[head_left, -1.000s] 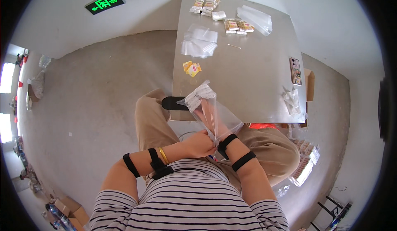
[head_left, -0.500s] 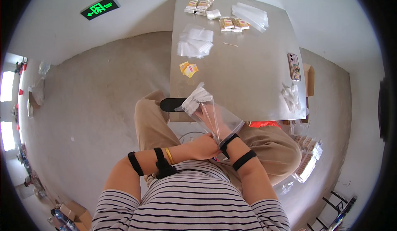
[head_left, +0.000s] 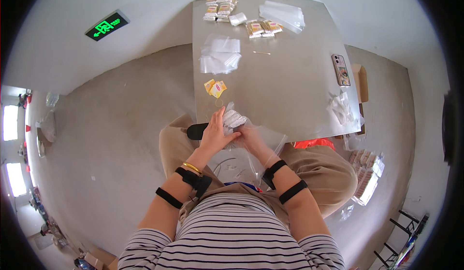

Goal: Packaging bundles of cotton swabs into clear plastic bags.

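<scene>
A white bundle (head_left: 235,119) in clear plastic sits between my hands just off the table's near edge; its contents are too blurred to name for sure. My right hand (head_left: 252,140) grips the bundle from below, its fingers partly hidden. A clear plastic bag (head_left: 275,142) hangs loosely around that hand and wrist. Along the bundle's left side lies my left hand (head_left: 216,134), fingers stretched upward and thumb apart, touching the plastic. Just beyond, on the table, are yellow-and-white cards (head_left: 215,88) and a thin rubber band (head_left: 219,103).
The metal table (head_left: 285,86) bears flat clear bags (head_left: 220,53), long clear sleeves (head_left: 284,17), packed bundles (head_left: 220,7), more packs (head_left: 262,28), a single cotton swab (head_left: 261,53), a phone (head_left: 341,70) and crumpled plastic (head_left: 341,108). Stacked packs (head_left: 367,176) stand on the floor at right.
My left hand has left the bag's edge by my right wrist and moved up and left to the bundle's side. My right hand still has the bundle. The view has shifted slightly.
</scene>
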### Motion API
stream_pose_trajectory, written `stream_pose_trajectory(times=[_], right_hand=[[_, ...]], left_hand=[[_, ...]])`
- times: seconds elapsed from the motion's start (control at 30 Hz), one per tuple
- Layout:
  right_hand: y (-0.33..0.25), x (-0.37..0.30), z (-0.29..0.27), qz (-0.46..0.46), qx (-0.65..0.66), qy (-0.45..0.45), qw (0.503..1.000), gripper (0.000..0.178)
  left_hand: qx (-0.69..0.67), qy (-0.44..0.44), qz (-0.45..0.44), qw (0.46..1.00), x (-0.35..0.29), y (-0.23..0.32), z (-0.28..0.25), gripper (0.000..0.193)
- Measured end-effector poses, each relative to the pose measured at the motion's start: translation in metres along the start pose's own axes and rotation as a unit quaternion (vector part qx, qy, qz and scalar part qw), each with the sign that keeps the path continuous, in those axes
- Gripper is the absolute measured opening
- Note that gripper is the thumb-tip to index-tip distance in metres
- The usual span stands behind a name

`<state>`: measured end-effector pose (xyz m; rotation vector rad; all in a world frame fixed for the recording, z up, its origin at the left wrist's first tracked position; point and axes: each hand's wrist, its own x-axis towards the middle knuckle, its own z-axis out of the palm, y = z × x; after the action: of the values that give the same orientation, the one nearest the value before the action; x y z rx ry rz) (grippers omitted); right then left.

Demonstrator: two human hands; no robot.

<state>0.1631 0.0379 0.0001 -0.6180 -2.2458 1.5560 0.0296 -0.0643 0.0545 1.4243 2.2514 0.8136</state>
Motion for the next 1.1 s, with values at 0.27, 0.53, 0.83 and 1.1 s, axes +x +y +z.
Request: stream_pose_trajectory(times=[0.27, 0.53, 0.83, 1.1], right_hand=[[0.001, 0.001, -0.013, 0.059, -0.148, -0.055, 0.986, 0.041], [0.003, 0.021, -0.024, 0.042, -0.214, -0.103, 0.97, 0.049], [-0.008, 0.039, -0.039, 0.003, -0.22, -0.155, 0.963, 0.063], [-0.01, 0.039, -0.039, -0.001, -0.226, -0.171, 0.959, 0.065]], left_hand=[[-0.02, -0.039, -0.024, 0.999, 0.0, -0.001, 0.004, 0.089], [-0.03, 0.007, -0.045, 0.999, -0.002, 0.005, 0.013, 0.089], [-0.247, 0.023, -0.079, 0.966, 0.005, -0.026, 0.012, 0.062], [-0.152, -0.018, -0.069, 0.986, 0.005, -0.056, 0.02, 0.049]])
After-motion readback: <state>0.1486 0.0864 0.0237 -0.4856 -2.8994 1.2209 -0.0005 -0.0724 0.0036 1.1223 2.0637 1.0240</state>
